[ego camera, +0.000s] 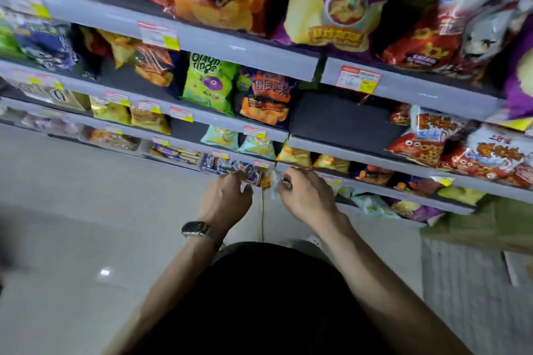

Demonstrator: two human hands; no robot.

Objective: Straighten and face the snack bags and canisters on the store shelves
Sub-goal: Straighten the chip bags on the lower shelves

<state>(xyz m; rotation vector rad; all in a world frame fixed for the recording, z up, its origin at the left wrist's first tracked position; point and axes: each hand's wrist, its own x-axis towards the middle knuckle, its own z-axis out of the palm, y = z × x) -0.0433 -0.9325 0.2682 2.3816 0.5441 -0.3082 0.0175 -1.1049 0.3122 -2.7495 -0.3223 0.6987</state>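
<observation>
Got left hand (226, 196) and right hand (305, 196) both curled on one small purple-orange bag (258, 179), mid-frame. The shelf (190, 147) just above holds teal bags (256, 145).

- We pinch a small purple-and-orange snack bag (260, 179) between the left hand (226, 197) and the right hand (305, 196), fingers curled.
- We wear a watch (196, 229) on the left wrist.
- A green onion-rings bag (206, 82) stands upright higher up.

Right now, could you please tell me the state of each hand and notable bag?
left hand: grips the small purple bag at its left edge.
right hand: pinches crinkled wrapper, seemingly the same bag.
small purple bag: held between both hands, crumpled.
onion rings bag: upright, facing out.
</observation>
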